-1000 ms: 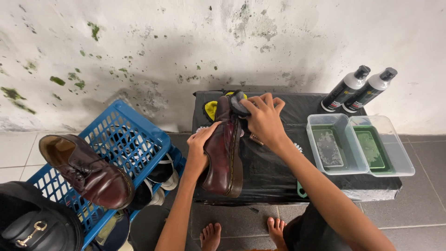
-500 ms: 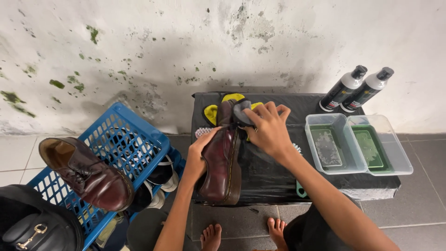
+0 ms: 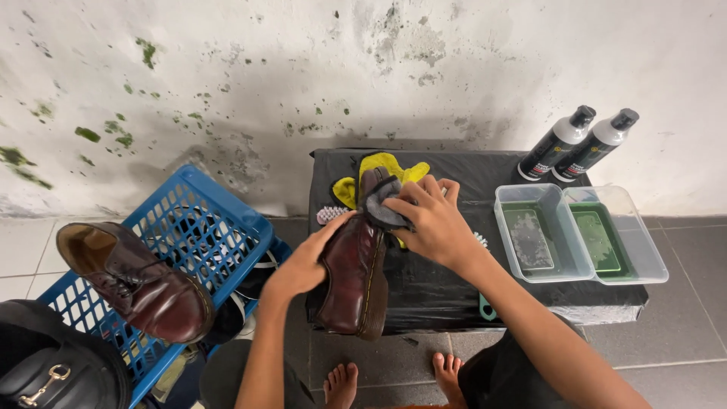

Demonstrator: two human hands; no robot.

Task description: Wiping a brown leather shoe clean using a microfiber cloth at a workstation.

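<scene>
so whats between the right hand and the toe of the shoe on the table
A grey cloth: in the head view the right hand presses it onto the dark red shoe, so the palm does not touch the leather there. The left hand steadies the shoe's side.

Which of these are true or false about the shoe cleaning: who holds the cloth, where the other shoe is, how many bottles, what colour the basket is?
1. The right hand presses a grey cloth on the dark red shoe. True.
2. The other brown shoe sits in a tub. False: it rests on the blue basket.
3. Two bottles stand by the wall. True.
4. The basket is red. False: blue.
</scene>
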